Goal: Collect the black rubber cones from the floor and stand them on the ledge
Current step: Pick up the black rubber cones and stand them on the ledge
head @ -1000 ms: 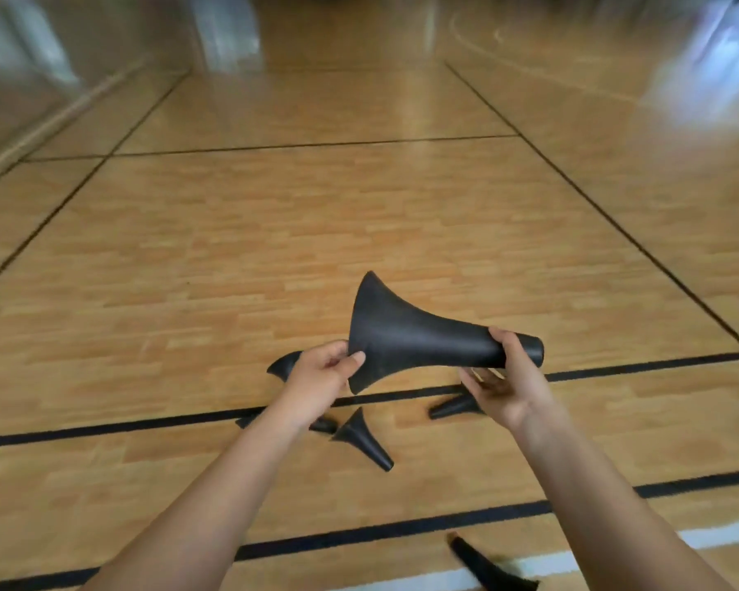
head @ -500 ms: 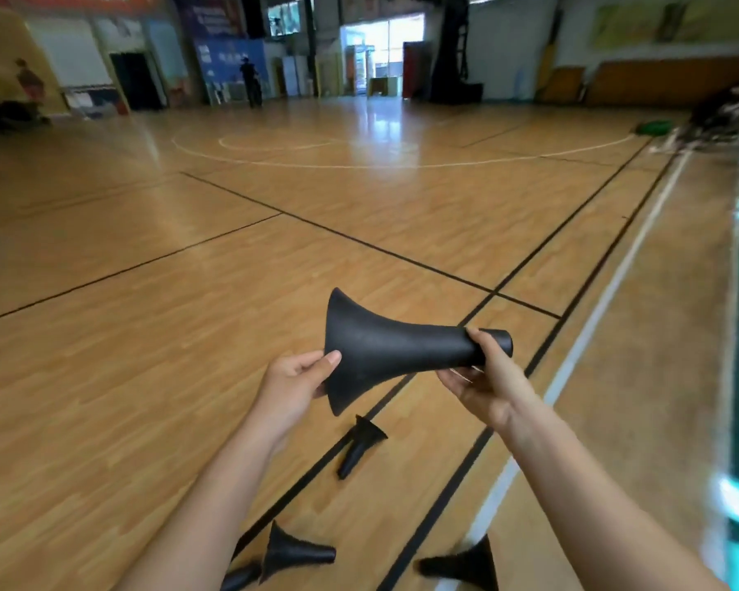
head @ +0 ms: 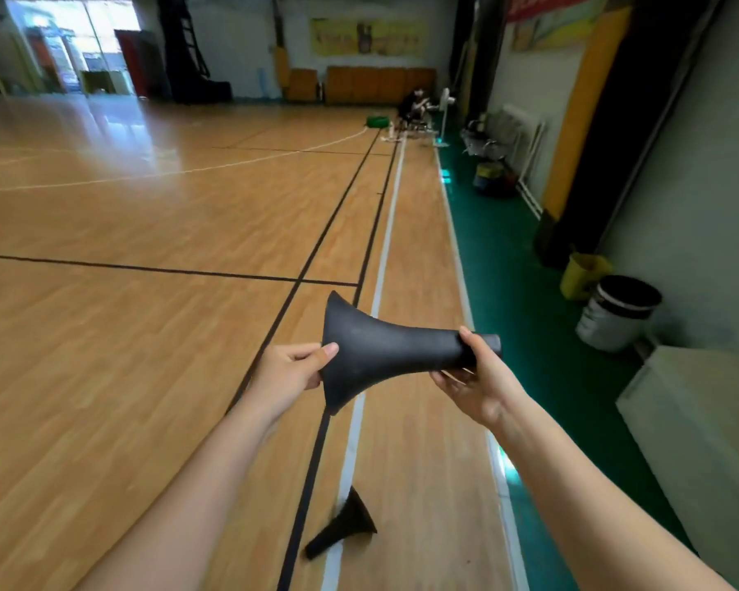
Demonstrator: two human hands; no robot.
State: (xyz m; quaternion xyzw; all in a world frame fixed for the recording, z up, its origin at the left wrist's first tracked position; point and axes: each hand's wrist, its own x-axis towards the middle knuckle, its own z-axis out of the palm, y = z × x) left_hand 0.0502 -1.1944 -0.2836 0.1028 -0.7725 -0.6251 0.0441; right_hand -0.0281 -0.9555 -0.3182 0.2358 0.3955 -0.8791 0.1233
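Note:
I hold one black rubber cone (head: 385, 351) sideways at chest height, wide base to the left, narrow tip to the right. My left hand (head: 293, 371) pinches the rim of the base. My right hand (head: 472, 379) wraps the narrow end, with the tip poking out past my fingers. Another black cone (head: 346, 526) lies on its side on the wooden floor below, across the white line. A pale ledge (head: 696, 420) runs along the wall at the right.
A white bin with a black liner (head: 617, 313) and a yellow bin (head: 583, 275) stand on the green strip by the right wall. Further back are a seated person (head: 417, 106), a fan (head: 444, 117) and gear along the wall.
My view has swung right, from the open court toward the right wall and ledge. Both hands keep the same hold on the cone. Fewer floor cones remain in sight.

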